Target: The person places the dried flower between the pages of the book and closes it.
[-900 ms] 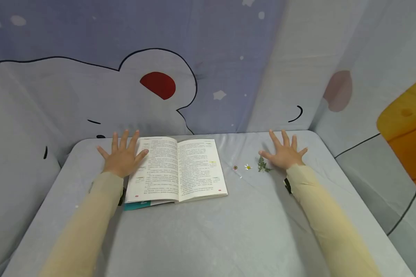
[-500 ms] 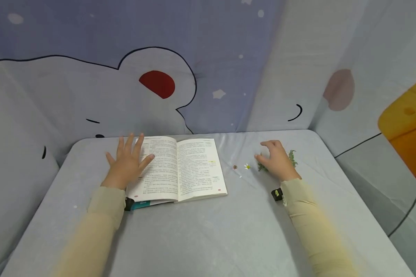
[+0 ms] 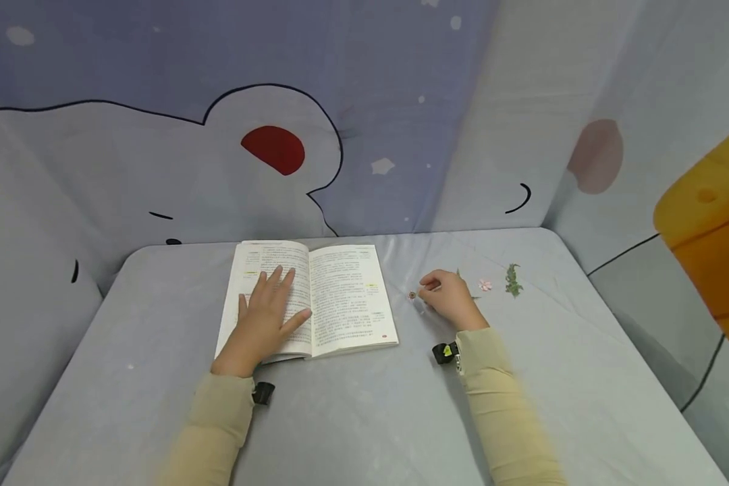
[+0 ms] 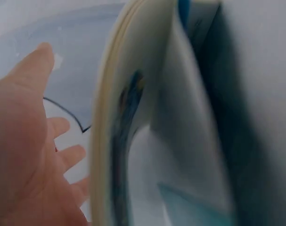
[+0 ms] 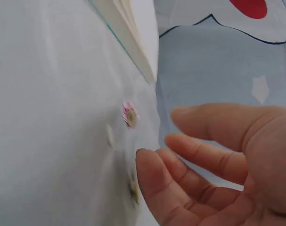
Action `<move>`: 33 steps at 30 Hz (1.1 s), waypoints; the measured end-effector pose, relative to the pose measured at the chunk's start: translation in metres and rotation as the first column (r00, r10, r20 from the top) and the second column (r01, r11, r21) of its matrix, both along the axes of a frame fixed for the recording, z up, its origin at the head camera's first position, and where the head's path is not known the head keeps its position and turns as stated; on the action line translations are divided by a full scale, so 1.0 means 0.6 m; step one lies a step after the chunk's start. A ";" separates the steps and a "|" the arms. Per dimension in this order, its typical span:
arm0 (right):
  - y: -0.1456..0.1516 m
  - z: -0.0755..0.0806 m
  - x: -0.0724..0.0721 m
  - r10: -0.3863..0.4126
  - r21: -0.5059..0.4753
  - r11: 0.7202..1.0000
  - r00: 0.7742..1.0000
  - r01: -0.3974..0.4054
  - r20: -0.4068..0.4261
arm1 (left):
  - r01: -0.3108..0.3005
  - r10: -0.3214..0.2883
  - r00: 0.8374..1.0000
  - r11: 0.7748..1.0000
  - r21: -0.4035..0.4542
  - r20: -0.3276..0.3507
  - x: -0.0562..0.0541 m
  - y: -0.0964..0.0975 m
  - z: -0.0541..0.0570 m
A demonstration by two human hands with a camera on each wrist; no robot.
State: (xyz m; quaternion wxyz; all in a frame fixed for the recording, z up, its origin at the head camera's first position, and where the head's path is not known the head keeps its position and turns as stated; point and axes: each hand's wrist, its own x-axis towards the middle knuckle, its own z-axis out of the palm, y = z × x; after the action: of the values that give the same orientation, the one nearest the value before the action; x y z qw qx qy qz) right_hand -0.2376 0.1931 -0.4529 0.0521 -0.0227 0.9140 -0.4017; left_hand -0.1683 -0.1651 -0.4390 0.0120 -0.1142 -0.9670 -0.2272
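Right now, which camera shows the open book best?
The head view: it shows the book laid open, though the left hand hides part of it. The left wrist view gives a blurred, edge-on close-up; the right wrist view, only one corner.

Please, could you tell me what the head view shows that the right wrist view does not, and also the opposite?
Only the head view: the left hand spread over the open book, and, to the right of the right hand, a pink flower and a green sprig.

Only the right wrist view: the teal edge under the book's pages, and the right hand's palm side.

Both: the right hand, the book, one small flower near that hand, and the backdrop with its red patch.
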 end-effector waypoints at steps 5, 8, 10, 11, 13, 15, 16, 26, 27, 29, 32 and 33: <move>-0.020 -0.008 -0.004 -0.037 0.043 0.998 0.999 0.036 0.021 | 0.014 -0.014 1.000 1.000 -0.008 0.018 0.006 0.015 -0.020; -0.028 -0.008 -0.004 -0.055 0.078 0.995 0.998 0.053 0.013 | 0.007 -0.006 0.998 1.000 -0.016 0.062 0.009 0.018 -0.027; -0.031 -0.008 -0.005 -0.059 0.106 0.993 0.998 0.058 0.004 | -0.002 0.003 0.995 1.000 -0.018 0.097 0.010 0.018 -0.031; -0.033 -0.008 -0.006 -0.060 0.117 0.991 0.998 0.060 0.002 | -0.005 0.008 0.994 1.000 -0.021 0.112 0.011 0.018 -0.033; -0.036 -0.010 -0.007 -0.065 0.124 0.990 0.998 0.065 0.000 | -0.014 0.018 0.989 1.000 -0.025 0.147 0.011 0.017 -0.039; -0.038 -0.012 -0.006 -0.073 0.129 0.989 0.997 0.073 -0.011 | -0.021 0.024 0.987 0.999 -0.024 0.158 0.010 0.015 -0.045; -0.040 -0.013 -0.005 -0.078 0.122 0.989 0.997 0.079 -0.009 | -0.022 0.025 0.987 0.999 -0.023 0.162 0.010 0.014 -0.047; -0.040 -0.023 -0.001 -0.095 0.091 0.991 0.995 0.094 0.002 | -0.015 0.010 0.987 0.999 0.030 0.163 0.015 0.007 -0.059; -0.038 -0.024 -0.001 -0.092 0.089 0.992 0.996 0.091 0.009 | -0.014 0.009 0.987 0.999 0.031 0.162 0.015 0.007 -0.059; -0.036 -0.024 -0.002 -0.089 0.080 0.993 0.996 0.087 0.014 | -0.011 0.005 0.987 0.999 0.033 0.162 0.014 0.006 -0.059; -0.036 -0.021 -0.001 -0.090 0.054 0.995 0.996 0.089 0.016 | -0.011 0.005 0.987 0.999 0.032 0.163 0.014 0.005 -0.057; -0.038 -0.019 0.000 -0.088 0.047 0.995 0.996 0.087 0.012 | -0.011 0.006 0.987 0.999 0.032 0.161 0.014 0.005 -0.056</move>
State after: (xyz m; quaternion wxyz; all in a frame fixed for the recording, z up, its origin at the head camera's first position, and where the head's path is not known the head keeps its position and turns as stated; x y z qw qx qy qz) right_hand -0.2377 0.1706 -0.4642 0.0414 0.0216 0.9227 -0.3826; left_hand -0.1600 -0.1619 -0.4727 -0.0634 -0.0912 -0.9614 -0.2517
